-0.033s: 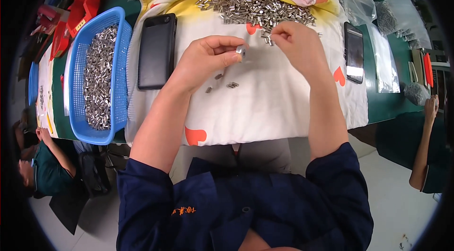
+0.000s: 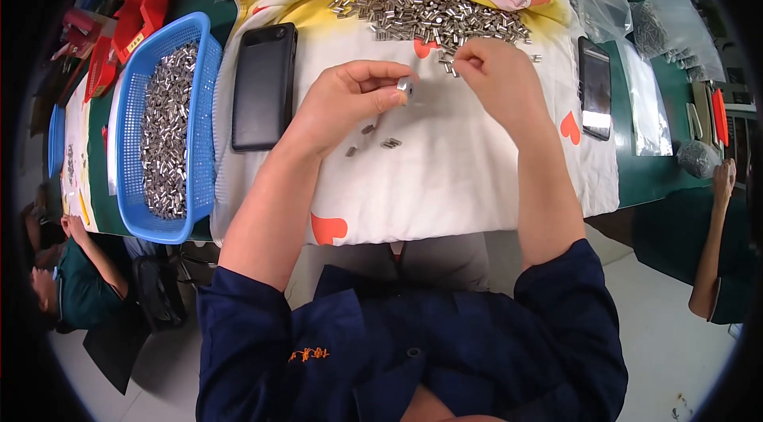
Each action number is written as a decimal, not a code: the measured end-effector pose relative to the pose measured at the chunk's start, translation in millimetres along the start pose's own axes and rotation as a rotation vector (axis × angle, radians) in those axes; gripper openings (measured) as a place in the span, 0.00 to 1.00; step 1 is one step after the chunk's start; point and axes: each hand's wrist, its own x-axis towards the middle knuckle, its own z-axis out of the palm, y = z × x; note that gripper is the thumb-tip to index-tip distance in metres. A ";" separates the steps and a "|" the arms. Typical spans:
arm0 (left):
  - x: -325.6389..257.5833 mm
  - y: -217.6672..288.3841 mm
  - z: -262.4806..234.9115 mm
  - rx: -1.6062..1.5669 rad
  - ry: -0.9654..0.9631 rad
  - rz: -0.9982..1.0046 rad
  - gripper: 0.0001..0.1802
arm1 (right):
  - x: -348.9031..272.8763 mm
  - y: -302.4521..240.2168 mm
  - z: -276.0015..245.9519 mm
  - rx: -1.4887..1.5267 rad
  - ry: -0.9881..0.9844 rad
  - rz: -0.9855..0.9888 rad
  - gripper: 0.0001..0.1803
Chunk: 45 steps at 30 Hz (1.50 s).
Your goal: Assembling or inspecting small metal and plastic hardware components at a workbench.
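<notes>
Left hand (image 2: 338, 100) and right hand (image 2: 505, 88) are apart over the white cloth (image 2: 429, 191) that covers this part of the tabletop (image 2: 652, 176). Between thumb and forefinger the left hand grips one silver cylinder (image 2: 405, 87) with a dark hole in its end, above the cloth's middle. The right hand's fingers curl at the near border of a pile of small metal pins (image 2: 437, 9), toward the cloth's far edge; whether their tips are closed on a pin cannot be told.

Very little has changed since the earlier picture: the right hand has shifted slightly, and the silver cylinder is turned a trifle. The work appears to be at the same point, one hand holding, the other at the pile.

Counted, there is one blue basket (image 2: 206, 120) just beside the cloth's left edge, filled with small metal pieces too many to number. Toward the near edge from the left hand lie two single metal pieces (image 2: 368, 129) and one small cluster (image 2: 390, 143), too blurred to count. One black rectangular device (image 2: 265, 88) rests by the left edge, one phone (image 2: 594, 88) by the right; three red hearts (image 2: 328, 229) mark the cloth.
</notes>
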 end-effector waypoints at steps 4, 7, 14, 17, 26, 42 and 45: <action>-0.1 -1.0 3.2 0.016 0.004 -0.007 0.16 | -2.9 -1.5 16.2 -0.108 0.069 -0.084 0.04; 0.2 -0.2 2.3 -0.052 0.021 0.040 0.13 | -5.1 -8.6 20.0 -0.201 0.077 -0.131 0.03; 1.1 -1.9 2.1 -0.127 0.033 0.057 0.14 | -6.6 -14.8 20.2 -0.204 0.071 -0.140 0.02; -0.6 -1.4 1.1 -0.155 0.041 0.041 0.14 | -7.3 -26.4 11.5 0.038 0.072 -0.105 0.04; -0.5 -2.6 0.2 -0.274 0.040 0.081 0.15 | -9.5 -34.9 11.8 0.611 -0.024 -0.117 0.06; -0.9 -1.5 1.6 -0.136 0.076 0.058 0.15 | -14.6 -33.1 18.9 0.397 0.136 -0.275 0.05; -2.5 -2.4 2.9 -0.123 0.074 0.027 0.15 | -11.3 -33.0 7.5 0.501 -0.024 -0.170 0.06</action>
